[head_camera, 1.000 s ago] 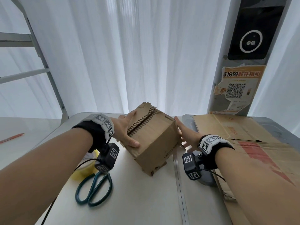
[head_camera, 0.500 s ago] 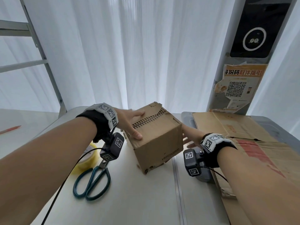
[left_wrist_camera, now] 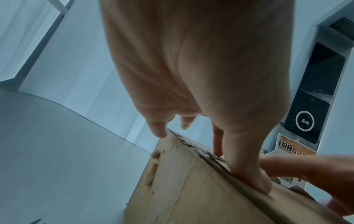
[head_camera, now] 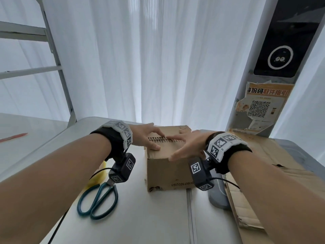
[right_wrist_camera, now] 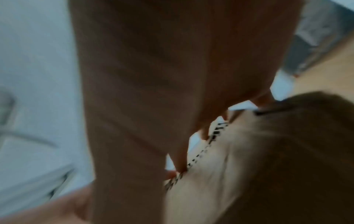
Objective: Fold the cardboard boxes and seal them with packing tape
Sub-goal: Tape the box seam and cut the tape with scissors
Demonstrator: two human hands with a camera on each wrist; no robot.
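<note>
The box (head_camera: 168,166) now sits flat on the desk (head_camera: 140,217); your left hand (head_camera: 146,136) and right hand (head_camera: 189,144) press its top flaps, fingers straight.

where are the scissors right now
In the head view the scissors lie on the table, left of the cardboard box, just below the left wrist camera.

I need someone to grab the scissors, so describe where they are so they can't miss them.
On the grey table, look left of the cardboard box, below the left hand. The scissors lie flat there, with teal loop handles, beside something yellow.
</note>
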